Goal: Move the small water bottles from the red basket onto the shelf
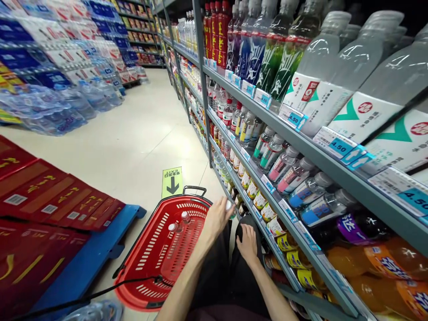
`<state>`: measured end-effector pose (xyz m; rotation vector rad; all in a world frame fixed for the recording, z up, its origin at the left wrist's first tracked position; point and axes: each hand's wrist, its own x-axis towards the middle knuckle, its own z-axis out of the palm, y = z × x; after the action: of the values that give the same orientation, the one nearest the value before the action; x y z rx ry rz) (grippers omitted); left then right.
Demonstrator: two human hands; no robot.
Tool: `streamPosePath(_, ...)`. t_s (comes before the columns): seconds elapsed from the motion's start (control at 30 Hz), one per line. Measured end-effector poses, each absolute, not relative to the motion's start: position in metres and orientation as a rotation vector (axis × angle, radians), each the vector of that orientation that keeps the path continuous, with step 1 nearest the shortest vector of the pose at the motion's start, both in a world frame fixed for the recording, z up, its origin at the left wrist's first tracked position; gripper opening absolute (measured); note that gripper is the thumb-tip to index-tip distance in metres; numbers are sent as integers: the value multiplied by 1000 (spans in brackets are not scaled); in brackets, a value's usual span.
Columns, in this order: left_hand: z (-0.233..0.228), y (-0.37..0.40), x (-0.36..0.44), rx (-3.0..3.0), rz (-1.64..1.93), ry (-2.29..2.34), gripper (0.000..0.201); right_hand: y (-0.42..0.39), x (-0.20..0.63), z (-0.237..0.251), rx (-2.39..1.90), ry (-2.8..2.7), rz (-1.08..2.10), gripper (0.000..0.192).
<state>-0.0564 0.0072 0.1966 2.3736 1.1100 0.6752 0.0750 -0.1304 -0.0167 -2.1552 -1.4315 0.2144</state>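
I crouch beside a drinks shelf (334, 171) in a shop aisle. My left hand (218, 217) is closed around a small bottle (229, 206) with a white cap, held low next to the bottom shelf. My right hand (247, 243) rests flat on my knee in dark trousers and holds nothing. A red shopping basket (157, 281) stands on the floor just left of my left hand. Two bottles (179, 223) with pale caps stand in the basket.
Shelves full of bottled drinks with blue price tags (339, 146) run along the right. Red cartons (56, 200) sit on a blue pallet (100, 249) at left. Packs of bottled water (53, 111) are stacked across the aisle. A green arrow sticker (172, 182) marks the floor.
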Motion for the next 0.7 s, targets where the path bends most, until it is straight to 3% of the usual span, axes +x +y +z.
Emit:
streamPosePath(0.23, 316, 64, -57, 2406, 1162, 1111, 35, -124, 69, -6, -2239, -1520, 224, 35)
streamPosePath(0.37, 369, 104, -32, 2434, 1361, 984, 32, -123, 69, -3, -2243, -1526, 224, 30)
streamPosePath(0.7, 394, 205, 54, 2467, 1356, 352, 36, -119, 73, -16, -2221, -1531, 212, 20)
